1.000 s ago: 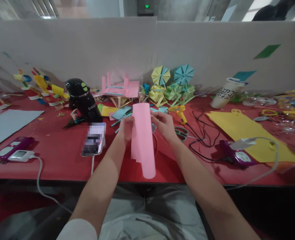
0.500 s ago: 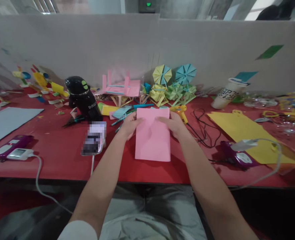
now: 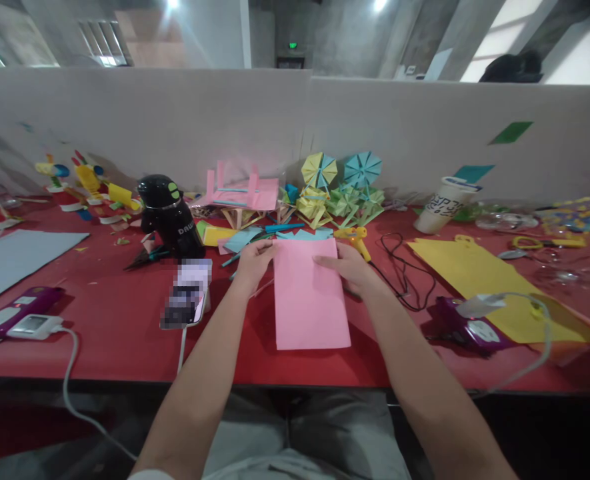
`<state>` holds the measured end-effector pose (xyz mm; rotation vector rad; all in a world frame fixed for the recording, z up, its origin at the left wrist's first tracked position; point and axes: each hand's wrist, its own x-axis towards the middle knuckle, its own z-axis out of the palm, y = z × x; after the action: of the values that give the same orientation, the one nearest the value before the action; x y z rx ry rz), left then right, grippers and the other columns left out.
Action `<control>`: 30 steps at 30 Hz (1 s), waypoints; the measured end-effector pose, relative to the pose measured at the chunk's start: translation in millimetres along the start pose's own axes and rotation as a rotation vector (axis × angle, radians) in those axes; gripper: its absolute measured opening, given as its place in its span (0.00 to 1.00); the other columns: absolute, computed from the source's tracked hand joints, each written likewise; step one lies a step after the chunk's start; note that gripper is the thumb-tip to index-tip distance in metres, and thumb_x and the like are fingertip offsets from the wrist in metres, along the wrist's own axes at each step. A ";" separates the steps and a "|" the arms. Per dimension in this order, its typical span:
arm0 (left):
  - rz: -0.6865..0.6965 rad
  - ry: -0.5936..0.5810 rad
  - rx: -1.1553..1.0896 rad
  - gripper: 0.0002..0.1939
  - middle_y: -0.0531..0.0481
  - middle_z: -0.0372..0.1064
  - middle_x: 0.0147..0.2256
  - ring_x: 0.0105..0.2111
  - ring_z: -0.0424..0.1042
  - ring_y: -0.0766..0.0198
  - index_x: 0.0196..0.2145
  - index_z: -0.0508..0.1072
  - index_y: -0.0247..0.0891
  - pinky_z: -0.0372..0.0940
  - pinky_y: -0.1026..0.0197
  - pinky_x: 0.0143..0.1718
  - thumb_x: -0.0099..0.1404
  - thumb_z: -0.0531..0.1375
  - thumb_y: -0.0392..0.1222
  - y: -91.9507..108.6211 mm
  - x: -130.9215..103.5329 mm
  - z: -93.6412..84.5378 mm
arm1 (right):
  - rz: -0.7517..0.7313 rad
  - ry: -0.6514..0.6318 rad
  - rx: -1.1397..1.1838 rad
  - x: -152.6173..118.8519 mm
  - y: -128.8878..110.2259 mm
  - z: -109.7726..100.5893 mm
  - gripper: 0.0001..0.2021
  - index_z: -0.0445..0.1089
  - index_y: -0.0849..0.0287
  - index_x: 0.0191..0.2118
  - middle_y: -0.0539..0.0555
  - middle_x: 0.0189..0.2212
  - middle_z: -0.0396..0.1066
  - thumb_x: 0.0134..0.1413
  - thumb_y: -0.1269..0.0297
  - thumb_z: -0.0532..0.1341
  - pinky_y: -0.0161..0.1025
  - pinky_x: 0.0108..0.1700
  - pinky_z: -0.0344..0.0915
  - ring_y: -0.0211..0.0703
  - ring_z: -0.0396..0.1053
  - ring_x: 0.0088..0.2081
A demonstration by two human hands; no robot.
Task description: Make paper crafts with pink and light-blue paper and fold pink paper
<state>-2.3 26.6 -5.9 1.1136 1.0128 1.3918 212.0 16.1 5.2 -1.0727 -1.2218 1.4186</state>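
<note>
A pink sheet of paper [image 3: 311, 300] is held up over the red table in front of me, its near edge toward my body. My left hand [image 3: 257, 263] pinches its far left corner. On the far right side my right hand [image 3: 349, 267] grips it, the thumb on top and the other fingers behind the sheet. Just beyond the paper are a yellow glue gun [image 3: 353, 239] and several light blue paper pieces [image 3: 247, 239]. A phone [image 3: 189, 293] stands tilted to the left of my left forearm.
A black bottle [image 3: 172, 220] stands at back left. Pink paper furniture [image 3: 249, 193] and paper umbrellas [image 3: 319, 171] line the partition. Right are a cup [image 3: 442, 207], yellow sheets [image 3: 475, 280] and a purple power strip [image 3: 469, 327]; cables cross the table edge [image 3: 325, 383].
My view has tilted up a little. The pink paper has turned slightly, its near edge shifting right and toward me. Both hands keep hold of it.
</note>
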 end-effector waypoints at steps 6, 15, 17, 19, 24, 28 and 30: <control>0.021 0.017 0.106 0.16 0.48 0.78 0.32 0.30 0.74 0.64 0.33 0.79 0.35 0.70 0.63 0.31 0.49 0.71 0.48 10.0 -6.8 0.1 | -0.041 0.059 -0.003 -10.3 4.1 -0.9 0.26 0.73 0.59 0.42 0.58 0.42 0.79 0.34 0.56 0.76 0.48 0.44 0.72 0.49 0.76 0.39; 0.024 -0.042 0.061 0.20 0.48 0.78 0.31 0.31 0.77 0.61 0.35 0.80 0.34 0.74 0.59 0.36 0.47 0.72 0.50 17.0 -13.7 3.0 | -0.031 0.163 0.068 -16.7 -3.4 3.5 0.25 0.74 0.58 0.40 0.56 0.39 0.79 0.30 0.59 0.77 0.47 0.41 0.72 0.49 0.76 0.36; 0.028 -0.042 0.034 0.21 0.47 0.78 0.31 0.31 0.77 0.60 0.35 0.80 0.34 0.75 0.58 0.36 0.45 0.74 0.49 19.1 -14.7 4.0 | -0.035 0.179 0.065 -18.1 -5.1 4.5 0.25 0.74 0.58 0.40 0.56 0.39 0.79 0.30 0.59 0.77 0.48 0.41 0.73 0.49 0.76 0.36; 0.041 -0.035 0.028 0.21 0.47 0.79 0.30 0.31 0.77 0.60 0.35 0.80 0.33 0.75 0.58 0.37 0.45 0.74 0.48 21.1 -15.7 5.1 | -0.037 0.180 0.058 -19.7 -6.9 5.0 0.25 0.74 0.58 0.40 0.57 0.39 0.79 0.31 0.58 0.76 0.48 0.42 0.73 0.50 0.76 0.36; 0.073 0.012 0.070 0.20 0.46 0.79 0.31 0.32 0.78 0.59 0.34 0.80 0.34 0.76 0.58 0.35 0.46 0.74 0.49 23.1 -17.4 5.9 | -0.052 0.194 0.025 -23.4 -9.5 4.2 0.24 0.74 0.58 0.40 0.58 0.40 0.79 0.34 0.57 0.76 0.49 0.41 0.73 0.50 0.76 0.36; 0.104 0.032 0.098 0.19 0.48 0.79 0.30 0.32 0.78 0.59 0.33 0.81 0.35 0.76 0.59 0.34 0.46 0.74 0.49 23.6 -18.4 5.7 | -0.089 0.198 0.003 -25.1 -9.9 2.8 0.22 0.74 0.57 0.40 0.57 0.40 0.79 0.35 0.57 0.75 0.49 0.41 0.73 0.51 0.76 0.37; 0.114 0.038 0.111 0.18 0.47 0.79 0.30 0.32 0.78 0.58 0.33 0.81 0.36 0.76 0.59 0.33 0.48 0.73 0.49 24.3 -19.2 5.7 | -0.096 0.191 -0.013 -25.6 -10.4 2.1 0.22 0.74 0.57 0.40 0.57 0.40 0.79 0.36 0.56 0.75 0.50 0.41 0.74 0.52 0.77 0.38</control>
<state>-1.2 5.0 17.0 1.2470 1.0791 1.4663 215.4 -8.9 16.6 -1.1165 -1.1299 1.2082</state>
